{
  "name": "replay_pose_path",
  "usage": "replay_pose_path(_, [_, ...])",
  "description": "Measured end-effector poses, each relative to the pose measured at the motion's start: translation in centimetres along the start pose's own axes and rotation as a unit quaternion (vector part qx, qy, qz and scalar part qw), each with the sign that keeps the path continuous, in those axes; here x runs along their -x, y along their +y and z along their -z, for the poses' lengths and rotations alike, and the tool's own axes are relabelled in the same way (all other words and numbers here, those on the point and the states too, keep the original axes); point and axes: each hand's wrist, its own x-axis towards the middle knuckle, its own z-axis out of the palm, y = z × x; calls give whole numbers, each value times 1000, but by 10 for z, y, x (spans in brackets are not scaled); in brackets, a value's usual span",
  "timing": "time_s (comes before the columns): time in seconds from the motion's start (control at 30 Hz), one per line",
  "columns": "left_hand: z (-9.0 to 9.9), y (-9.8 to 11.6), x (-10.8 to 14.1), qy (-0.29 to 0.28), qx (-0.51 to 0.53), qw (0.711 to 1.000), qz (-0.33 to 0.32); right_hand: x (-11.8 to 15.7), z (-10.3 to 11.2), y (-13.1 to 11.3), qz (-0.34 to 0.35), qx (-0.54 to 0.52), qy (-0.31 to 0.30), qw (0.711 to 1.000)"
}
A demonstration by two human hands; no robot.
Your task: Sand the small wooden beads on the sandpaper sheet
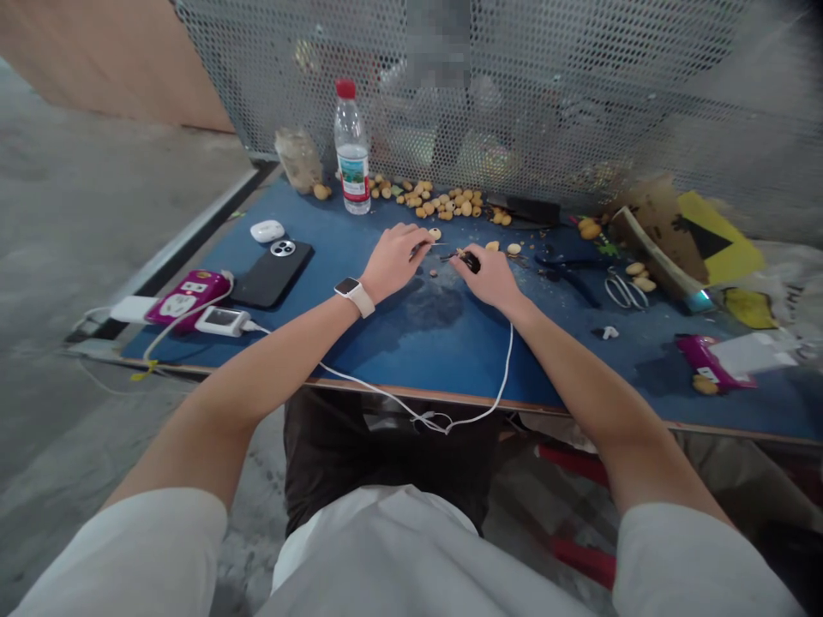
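Over the middle of the blue table (405, 343), my left hand (395, 257) has its fingers pinched around a thin, needle-like tool (438, 244). A pale round piece (435, 233) lies at its fingertips; whether it is touched I cannot tell. Just to the right, my right hand (489, 272) is closed on a small dark object (471, 260) with yellowish bits at its end. The two hands are apart, fingertips facing each other. Pale yellow pieces (513, 249) rest beyond my right hand.
Many yellow round pieces (443, 204) line the mesh panel (514, 103), beside a water bottle (353, 163). A phone (273, 274), earbud case (267, 231) and purple power strip (189, 300) sit left. Pliers (572, 276) and scissors (626, 289) lie right. A white cable (386, 392) hangs over the front edge.
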Motion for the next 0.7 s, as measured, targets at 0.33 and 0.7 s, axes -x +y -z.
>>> replay_pose_path(0.33, [-1,4,1,-8,-9,1000,-20,0,-1,-1,28,31,-7,999])
replay_pose_path(0.7, [3,5,2,-28,-27,999,-28,1,1,-4,40,60,-28,997])
